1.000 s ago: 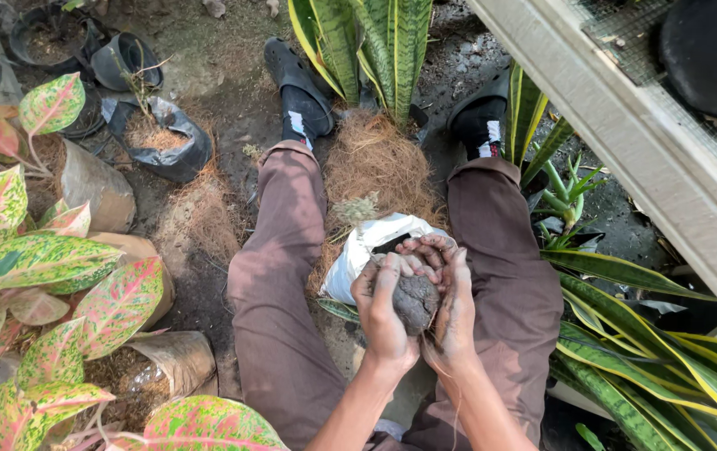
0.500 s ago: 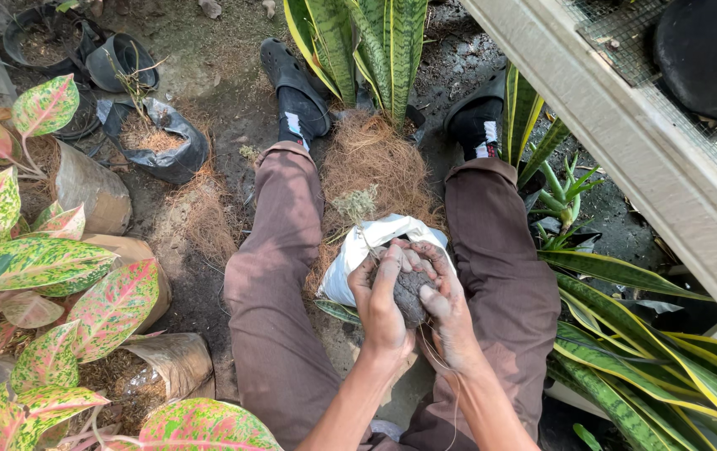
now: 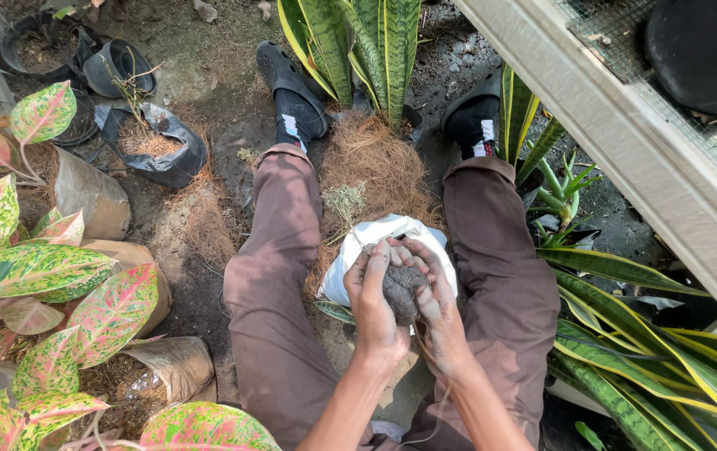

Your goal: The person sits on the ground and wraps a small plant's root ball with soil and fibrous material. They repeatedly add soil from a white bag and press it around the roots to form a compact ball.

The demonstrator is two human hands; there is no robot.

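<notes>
A person sat on the bare ground [image 3: 208,276] with legs in brown trousers [image 3: 275,301] stretched forward and black shoes [image 3: 291,92] on the feet. Pink-and-green leafy plants [image 3: 32,292] filled the left side, standing in brown paper-like pots [image 3: 95,196]. Tall striped snake plants [image 3: 367,42] rose beyond the feet, and more long striped leaves [image 3: 651,359] spread at the right under a pale wooden beam [image 3: 625,142] with wire mesh. A heap of dry brown fibre [image 3: 371,167] lay between the shins. Near it, to the left, sat a black plastic grow bag [image 3: 162,150] with soil and a thin twig, and two empty black pots [image 3: 120,67] lay farther back. A white plastic bag [image 3: 375,242] rested between the knees, just under the hands. The left hand [image 3: 375,301] and right hand [image 3: 438,305], both dirty, cupped a dark clump of soil [image 3: 402,288] from either side, just above the white bag. The fingers of both hands curled round the clump and pressed against it, held close together, not spread.
</notes>
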